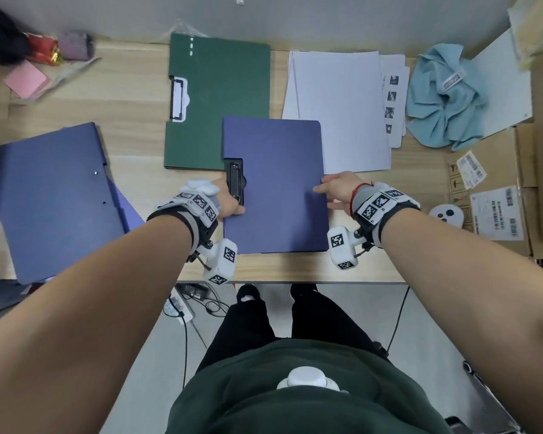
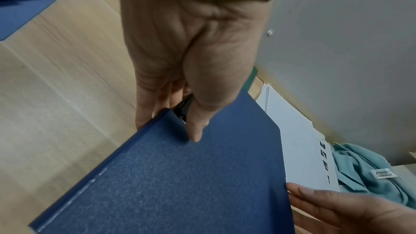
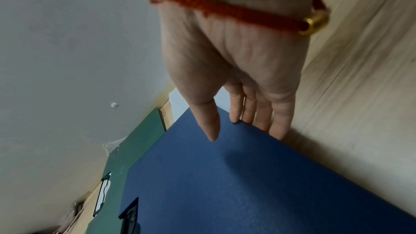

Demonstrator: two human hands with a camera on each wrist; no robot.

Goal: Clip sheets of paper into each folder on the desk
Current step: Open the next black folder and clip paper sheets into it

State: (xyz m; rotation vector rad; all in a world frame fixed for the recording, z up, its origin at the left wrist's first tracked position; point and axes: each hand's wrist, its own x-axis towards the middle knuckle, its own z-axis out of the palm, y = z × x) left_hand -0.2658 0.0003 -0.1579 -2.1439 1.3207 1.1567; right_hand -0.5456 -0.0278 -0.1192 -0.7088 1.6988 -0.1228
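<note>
The closed blue folder (image 1: 275, 186) lies in the middle of the head view, near the front edge of the tabletop (image 1: 132, 98), its upper left corner overlapping the lower right corner of the green folder (image 1: 218, 98). Its black clip (image 1: 235, 183) sits on the left edge. The left hand (image 1: 228, 198) holds that edge beside the clip: in the left wrist view the thumb lies flat on the cover and the fingers (image 2: 144, 106) reach down past the edge, so the hand pinches the folder. The right hand (image 1: 337, 191) takes the opposite edge, thumb on top of the cover and fingers (image 3: 279, 118) fairly straight, dropping down the side toward the tabletop; whether they are tucked under the cover I cannot tell.

The step in hand looks like opening this folder, so the right hand should lift only the cover at its free edge and swing it over toward the spine, while the left steadies the folder so it does not slide onto the green one. The stack of white paper (image 1: 339, 108) lies in the upper right of the head view, just behind the right hand and touching the folder's right edge, an easy reach once the cover is open. Taking a few sheets squarely and butting them against the clip should keep them straight.

A second blue folder (image 1: 51, 195) lies at the left of the frame, and a crumpled light blue cloth (image 1: 445, 95) sits beyond the paper at the upper right.
</note>
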